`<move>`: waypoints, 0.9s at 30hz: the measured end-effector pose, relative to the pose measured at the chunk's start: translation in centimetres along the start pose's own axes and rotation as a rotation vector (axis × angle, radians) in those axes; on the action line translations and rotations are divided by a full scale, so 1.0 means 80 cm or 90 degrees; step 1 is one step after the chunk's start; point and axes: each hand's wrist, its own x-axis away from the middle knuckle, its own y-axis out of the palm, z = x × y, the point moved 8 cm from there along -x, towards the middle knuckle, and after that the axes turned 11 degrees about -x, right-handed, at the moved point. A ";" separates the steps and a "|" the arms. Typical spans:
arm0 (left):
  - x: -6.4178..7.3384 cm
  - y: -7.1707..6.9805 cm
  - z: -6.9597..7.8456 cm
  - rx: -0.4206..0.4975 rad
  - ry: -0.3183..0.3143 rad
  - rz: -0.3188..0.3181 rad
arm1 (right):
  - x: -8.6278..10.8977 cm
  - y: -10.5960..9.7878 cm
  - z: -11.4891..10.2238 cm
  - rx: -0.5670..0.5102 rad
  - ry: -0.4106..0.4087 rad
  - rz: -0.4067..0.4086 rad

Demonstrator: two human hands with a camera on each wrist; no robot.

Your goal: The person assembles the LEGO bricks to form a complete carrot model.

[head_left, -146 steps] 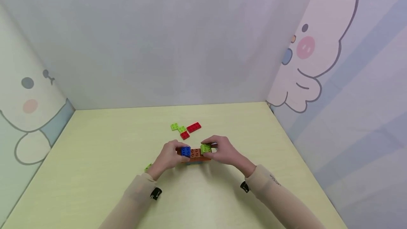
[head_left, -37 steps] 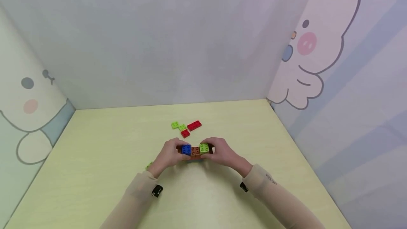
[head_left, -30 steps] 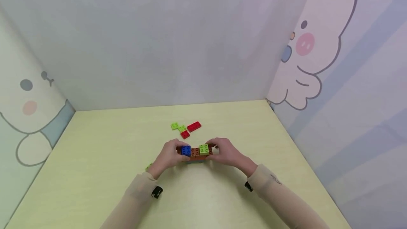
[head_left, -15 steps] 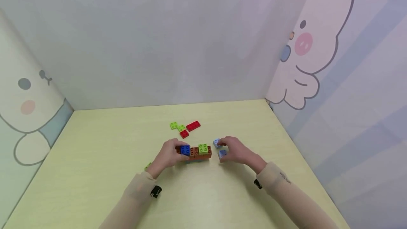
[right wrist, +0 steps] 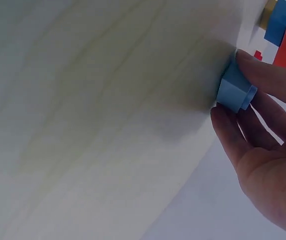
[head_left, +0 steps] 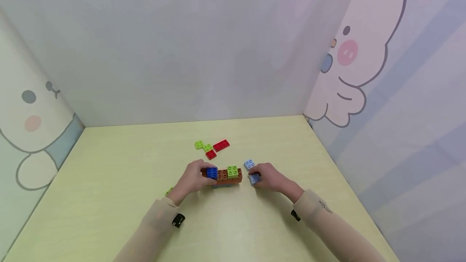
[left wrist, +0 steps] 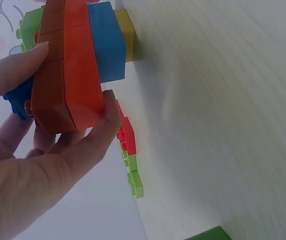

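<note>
My left hand grips the left end of a stack of building bricks, thumb and fingers on opposite sides. Its upper layer is brown, over an orange-red layer, with a blue brick and a yellow brick lower down. A dark blue brick and a lime green brick sit on top, bare brown studs between them. To the right, my right hand pinches a light blue brick close over the table. Just behind lies a second light blue brick.
Behind the stack lie two lime green bricks, a small red brick and a longer red brick. Another green brick is partly hidden by my left wrist. Printed fabric walls stand around the table.
The lime green brick was shifted slightly left along the stack's top. My right hand then let go, moved right and took hold of the nearer light blue brick. My left hand stays on the stack.
</note>
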 end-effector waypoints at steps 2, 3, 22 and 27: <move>0.000 0.000 0.000 0.002 -0.002 0.000 | 0.000 -0.005 -0.004 0.002 -0.007 0.009; 0.000 0.000 -0.001 0.003 -0.002 0.000 | -0.001 -0.007 -0.006 0.005 -0.009 0.014; -0.002 0.002 -0.002 -0.002 0.009 0.005 | -0.032 -0.044 -0.085 -0.091 -0.042 0.061; -0.002 0.000 -0.001 -0.006 0.002 0.002 | -0.039 -0.041 -0.098 -0.101 -0.042 0.052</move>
